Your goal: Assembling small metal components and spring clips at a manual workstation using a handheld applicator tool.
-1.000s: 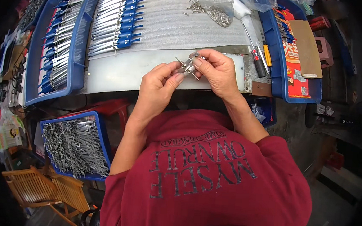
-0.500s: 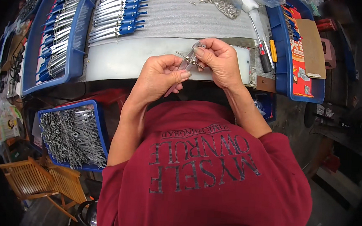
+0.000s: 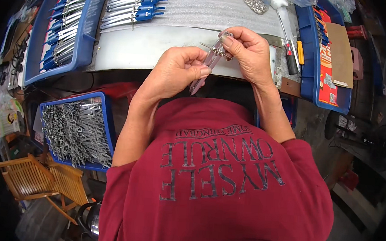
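Note:
Between both hands, in front of my body, is a slim, shiny metal piece [image 3: 214, 57] with a thin pin sticking out crosswise and small round metal ends in its middle. My left hand [image 3: 174, 70] pinches its lower part between thumb and fingers. Near the upper end, my right hand [image 3: 253, 57] has thumb and forefinger closed on the same piece. The fingers hide part of it, and its exact kind cannot be made out. Beneath the hands lies a white board [image 3: 131, 49] at the table's near edge.
Slim silver pieces with blue ends [image 3: 136, 4] lie in a row at the back left. More fill a blue tray [image 3: 88, 37]. Lower left, another blue tray [image 3: 107, 123] holds metal parts. Rightward are screwdrivers [image 3: 291, 60], a blue bin [image 3: 305, 52] and bagged small metal parts [image 3: 255, 1].
The whole view has shifted, with the table higher and slightly right in the picture. Both hands keep their hold on the metal piece, which now appears higher and further right.

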The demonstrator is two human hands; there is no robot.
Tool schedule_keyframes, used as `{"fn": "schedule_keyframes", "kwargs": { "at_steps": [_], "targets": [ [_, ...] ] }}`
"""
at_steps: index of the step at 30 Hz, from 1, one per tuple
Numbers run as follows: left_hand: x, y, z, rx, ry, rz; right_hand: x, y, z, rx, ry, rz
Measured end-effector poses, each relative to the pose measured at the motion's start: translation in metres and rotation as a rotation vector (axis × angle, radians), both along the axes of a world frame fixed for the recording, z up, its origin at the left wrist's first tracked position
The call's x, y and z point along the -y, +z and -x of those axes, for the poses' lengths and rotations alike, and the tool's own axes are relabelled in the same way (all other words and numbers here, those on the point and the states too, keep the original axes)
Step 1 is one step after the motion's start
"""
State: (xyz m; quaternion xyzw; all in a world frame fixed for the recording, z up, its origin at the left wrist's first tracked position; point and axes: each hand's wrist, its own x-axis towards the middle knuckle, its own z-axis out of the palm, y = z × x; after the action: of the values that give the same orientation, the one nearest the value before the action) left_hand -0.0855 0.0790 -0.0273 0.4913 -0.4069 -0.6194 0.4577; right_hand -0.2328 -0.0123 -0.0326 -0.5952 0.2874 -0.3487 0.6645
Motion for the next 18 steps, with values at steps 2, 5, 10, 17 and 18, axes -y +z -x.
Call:
{"fn": "schedule_keyframes", "kwargs": {
  "at_steps": [2,5,10,17,18],
  "targets": [
    [0.0,0.0,0.002,-0.01,0.016,-0.012,0.0,0.002,0.0,-0.024,-0.023,0.012],
    [-0.001,-0.002,0.004,0.131,0.046,0.044,0.0,0.002,0.0,-0.081,-0.026,0.081],
    [-0.001,-0.005,0.008,0.107,0.105,0.056,0.0,0.002,-0.001,-0.163,-0.071,0.204],
    [-0.001,-0.007,0.011,0.097,0.138,0.065,0.005,0.0,-0.001,-0.102,-0.014,0.065],
    [-0.001,-0.007,0.011,0.068,0.131,0.056,0.006,-0.002,-0.001,-0.08,0.032,0.01]
  ]
}}
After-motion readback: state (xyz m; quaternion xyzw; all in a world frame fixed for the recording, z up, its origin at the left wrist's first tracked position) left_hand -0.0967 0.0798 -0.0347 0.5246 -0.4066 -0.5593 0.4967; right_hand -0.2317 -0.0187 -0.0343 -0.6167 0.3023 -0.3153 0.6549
